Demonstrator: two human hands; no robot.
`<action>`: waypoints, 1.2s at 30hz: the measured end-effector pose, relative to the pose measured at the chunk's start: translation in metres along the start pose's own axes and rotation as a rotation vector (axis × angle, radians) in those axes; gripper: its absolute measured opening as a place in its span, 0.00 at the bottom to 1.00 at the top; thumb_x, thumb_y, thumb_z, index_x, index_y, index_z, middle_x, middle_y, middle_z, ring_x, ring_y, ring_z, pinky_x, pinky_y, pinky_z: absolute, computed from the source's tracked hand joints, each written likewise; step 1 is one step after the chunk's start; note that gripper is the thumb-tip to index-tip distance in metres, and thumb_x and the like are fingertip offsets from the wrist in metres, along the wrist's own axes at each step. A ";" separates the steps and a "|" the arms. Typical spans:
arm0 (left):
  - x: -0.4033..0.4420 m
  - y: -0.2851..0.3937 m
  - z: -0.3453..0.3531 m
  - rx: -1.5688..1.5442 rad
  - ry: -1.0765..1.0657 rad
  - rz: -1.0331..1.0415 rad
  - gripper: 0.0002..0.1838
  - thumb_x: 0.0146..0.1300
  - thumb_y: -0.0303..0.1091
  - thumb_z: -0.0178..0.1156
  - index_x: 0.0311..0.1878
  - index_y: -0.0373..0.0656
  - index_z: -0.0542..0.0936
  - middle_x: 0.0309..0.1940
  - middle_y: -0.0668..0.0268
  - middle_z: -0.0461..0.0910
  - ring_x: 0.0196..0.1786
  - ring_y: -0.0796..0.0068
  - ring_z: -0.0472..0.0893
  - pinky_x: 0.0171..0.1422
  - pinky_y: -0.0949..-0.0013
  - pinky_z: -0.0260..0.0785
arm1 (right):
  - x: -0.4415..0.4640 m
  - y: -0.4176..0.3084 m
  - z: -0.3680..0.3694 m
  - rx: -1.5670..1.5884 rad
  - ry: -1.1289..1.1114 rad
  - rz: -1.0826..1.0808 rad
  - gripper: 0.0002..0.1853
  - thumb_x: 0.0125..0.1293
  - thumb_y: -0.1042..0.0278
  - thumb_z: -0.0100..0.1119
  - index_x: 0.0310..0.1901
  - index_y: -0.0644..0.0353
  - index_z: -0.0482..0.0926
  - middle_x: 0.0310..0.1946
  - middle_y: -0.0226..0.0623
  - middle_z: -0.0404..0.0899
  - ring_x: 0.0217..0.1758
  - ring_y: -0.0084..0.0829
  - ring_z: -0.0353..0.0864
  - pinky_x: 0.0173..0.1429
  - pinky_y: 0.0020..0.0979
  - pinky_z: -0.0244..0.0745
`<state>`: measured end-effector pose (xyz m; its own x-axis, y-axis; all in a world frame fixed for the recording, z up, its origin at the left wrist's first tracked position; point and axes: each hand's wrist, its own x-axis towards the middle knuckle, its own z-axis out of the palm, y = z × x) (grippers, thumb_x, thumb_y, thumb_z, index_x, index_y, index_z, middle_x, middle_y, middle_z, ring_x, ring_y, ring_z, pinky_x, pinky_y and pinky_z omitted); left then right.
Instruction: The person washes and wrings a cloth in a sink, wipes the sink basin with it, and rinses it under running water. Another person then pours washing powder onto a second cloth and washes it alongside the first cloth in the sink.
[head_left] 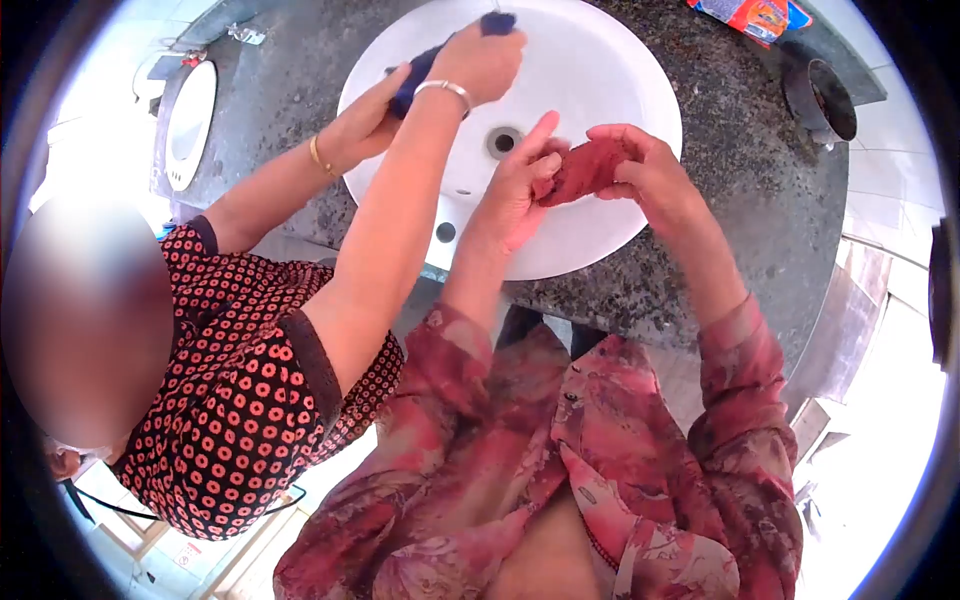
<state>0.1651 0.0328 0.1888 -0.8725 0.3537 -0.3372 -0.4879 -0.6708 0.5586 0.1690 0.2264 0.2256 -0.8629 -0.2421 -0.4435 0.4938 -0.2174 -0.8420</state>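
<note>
Over the white sink (pixel 610 90), a crumpled dark red cloth (pixel 590 172) is stretched between my two hands. My left hand (pixel 515 192) grips its left end, with the index finger pointing up and away. At the other end my right hand (pixel 655 180) has its thumb and fingers closed on the cloth. Below the cloth is the sink's near rim; the drain (pixel 503 142) lies just left of it.
At my left a co-worker in a patterned shirt (pixel 240 380) holds a dark blue cloth (pixel 420 85) over the same sink. A dark pot (pixel 820 100) and a red-and-blue packet (pixel 755 18) stand on the stone counter (pixel 740 130). A second basin (pixel 190 125) is at far left.
</note>
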 end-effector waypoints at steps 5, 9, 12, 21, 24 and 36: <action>-0.003 0.033 0.000 0.456 -0.261 -0.263 0.36 0.64 0.32 0.60 0.74 0.40 0.59 0.60 0.63 0.73 0.56 0.76 0.76 0.58 0.71 0.71 | 0.011 -0.020 0.004 -0.220 -0.115 -0.076 0.21 0.55 0.78 0.49 0.53 0.66 0.76 0.43 0.38 0.81 0.42 0.27 0.81 0.43 0.28 0.78; -0.006 0.054 0.014 0.674 -0.405 -0.292 0.38 0.53 0.33 0.69 0.67 0.40 0.65 0.51 0.66 0.78 0.44 0.79 0.80 0.43 0.72 0.74 | 0.021 -0.034 0.017 -0.366 -0.130 -0.160 0.21 0.52 0.76 0.49 0.50 0.65 0.78 0.37 0.36 0.81 0.36 0.24 0.80 0.39 0.25 0.77; -0.017 0.024 0.014 0.674 -0.242 -0.117 0.40 0.47 0.28 0.72 0.66 0.40 0.67 0.50 0.66 0.78 0.45 0.76 0.80 0.46 0.70 0.75 | 0.020 -0.033 0.036 -0.494 -0.077 -0.189 0.19 0.51 0.74 0.50 0.46 0.64 0.80 0.35 0.33 0.81 0.34 0.22 0.79 0.33 0.24 0.76; -0.029 -0.009 0.011 1.368 0.278 0.302 0.27 0.52 0.36 0.71 0.52 0.36 0.72 0.39 0.57 0.81 0.42 0.66 0.83 0.40 0.67 0.77 | 0.016 -0.009 0.042 -0.493 0.147 -0.123 0.17 0.55 0.72 0.54 0.46 0.63 0.81 0.38 0.36 0.82 0.36 0.23 0.79 0.33 0.23 0.76; -0.034 0.008 0.005 0.336 -0.005 -0.220 0.25 0.59 0.40 0.66 0.54 0.36 0.71 0.38 0.59 0.78 0.33 0.73 0.79 0.26 0.76 0.70 | 0.005 -0.025 0.025 -0.210 -0.230 -0.221 0.27 0.59 0.63 0.59 0.62 0.60 0.73 0.45 0.36 0.80 0.45 0.23 0.78 0.43 0.23 0.75; -0.055 0.012 0.059 -0.455 -0.463 -0.495 0.21 0.65 0.43 0.61 0.52 0.37 0.69 0.34 0.64 0.69 0.23 0.84 0.66 0.18 0.84 0.53 | 0.014 -0.037 0.056 0.577 -0.578 -0.280 0.22 0.70 0.65 0.55 0.63 0.62 0.70 0.28 0.29 0.69 0.29 0.22 0.71 0.36 0.25 0.76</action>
<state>0.2057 0.0443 0.2588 -0.5310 0.8451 -0.0615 -0.8473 -0.5302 0.0306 0.1442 0.1783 0.2676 -0.8481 -0.5172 0.1151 0.3836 -0.7492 -0.5400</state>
